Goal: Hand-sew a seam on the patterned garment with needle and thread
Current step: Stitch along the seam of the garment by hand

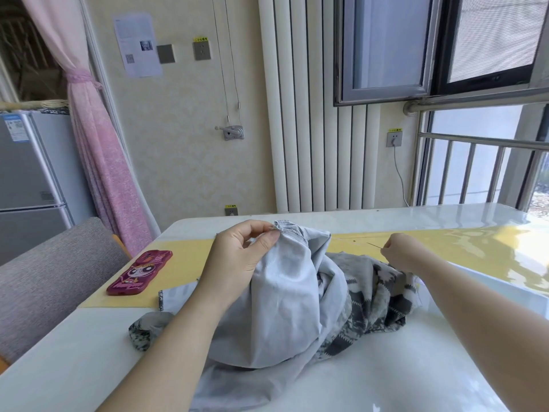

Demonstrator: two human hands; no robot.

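The patterned garment lies heaped on the white table, pale grey inside out, with its dark grey and white print showing at the right. My left hand pinches the gathered seam edge at the top of the heap and holds it up. Off to the right, above the yellow strip, my right hand pinches the thin needle, which points up and left. The thread is too fine to make out.
A magenta phone case with a cartoon print lies on the yellow table runner at the left. A grey chair stands by the table's left edge. Behind are a wall, a radiator and a railed window.
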